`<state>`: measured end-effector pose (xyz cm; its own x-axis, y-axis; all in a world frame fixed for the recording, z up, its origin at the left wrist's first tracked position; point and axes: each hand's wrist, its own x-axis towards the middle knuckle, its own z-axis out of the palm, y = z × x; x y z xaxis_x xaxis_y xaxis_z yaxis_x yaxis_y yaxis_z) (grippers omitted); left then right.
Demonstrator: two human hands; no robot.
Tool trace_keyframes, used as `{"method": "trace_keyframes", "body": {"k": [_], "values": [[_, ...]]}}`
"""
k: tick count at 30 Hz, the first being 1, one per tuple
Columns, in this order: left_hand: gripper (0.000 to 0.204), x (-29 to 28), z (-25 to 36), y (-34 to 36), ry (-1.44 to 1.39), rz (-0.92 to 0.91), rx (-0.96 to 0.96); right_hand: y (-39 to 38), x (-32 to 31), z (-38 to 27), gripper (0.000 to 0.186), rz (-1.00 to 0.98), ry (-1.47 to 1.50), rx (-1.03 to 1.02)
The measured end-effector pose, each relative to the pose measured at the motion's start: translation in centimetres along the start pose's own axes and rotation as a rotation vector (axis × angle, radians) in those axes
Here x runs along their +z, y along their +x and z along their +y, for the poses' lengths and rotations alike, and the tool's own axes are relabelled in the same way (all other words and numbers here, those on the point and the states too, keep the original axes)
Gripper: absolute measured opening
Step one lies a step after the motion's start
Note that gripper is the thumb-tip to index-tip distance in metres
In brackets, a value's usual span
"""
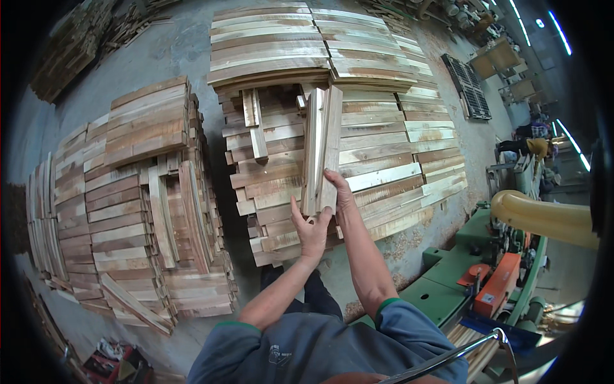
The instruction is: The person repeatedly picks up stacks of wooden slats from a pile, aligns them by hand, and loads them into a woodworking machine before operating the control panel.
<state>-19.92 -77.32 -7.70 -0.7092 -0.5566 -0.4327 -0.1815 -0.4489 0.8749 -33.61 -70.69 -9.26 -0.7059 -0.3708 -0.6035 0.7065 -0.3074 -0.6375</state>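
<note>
Both hands, left hand & right hand, are gripping the near end of 2–3 wood slats over the big pile. Stiff, probably light; hold w/ both near ends.

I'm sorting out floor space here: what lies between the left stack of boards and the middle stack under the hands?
In the head view, a narrow strip of bare grey floor separates the left stack from the middle stack; nothing lies in it.

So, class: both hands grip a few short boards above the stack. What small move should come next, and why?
Probably lower the boards flat onto the front stack: the left hand and right hand hold them by the near ends, hanging directly over its top layer.
</note>
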Motion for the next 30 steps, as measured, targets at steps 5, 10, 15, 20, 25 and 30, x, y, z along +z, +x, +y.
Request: {"method": "trace_keyframes", "body": {"k": [5,10,15,20,25,30], "values": [[0.095,-6.2,0.8,0.6,-0.326,-0.408,-0.511,-7.7,-1.7,0.9,0.059,-0.122,0.276,-0.009],[0.106,-4.5,0.9,3.0,-0.634,-0.853,-0.671,-18.2,-1.5,4.4,0.064,-0.199,0.552,-0.043],[0.124,1.3,6.9,-3.4,-0.949,-1.203,-0.641,-27.8,-2.3,7.2,0.066,-0.222,0.681,-0.092],[0.121,3.9,7.7,-9.5,-0.899,-1.126,-0.715,-34.8,0.7,3.5,0.069,-0.498,0.718,-0.061],[0.114,7.7,4.7,-13.8,-0.779,-1.21,-0.842,-40.1,-7.5,5.0,0.084,-0.115,0.45,-0.264],[0.099,12.8,0.3,-20.4,-0.657,-1.295,-0.931,-47.7,-11.4,3.5,0.099,0.216,-0.032,-0.44]]}}
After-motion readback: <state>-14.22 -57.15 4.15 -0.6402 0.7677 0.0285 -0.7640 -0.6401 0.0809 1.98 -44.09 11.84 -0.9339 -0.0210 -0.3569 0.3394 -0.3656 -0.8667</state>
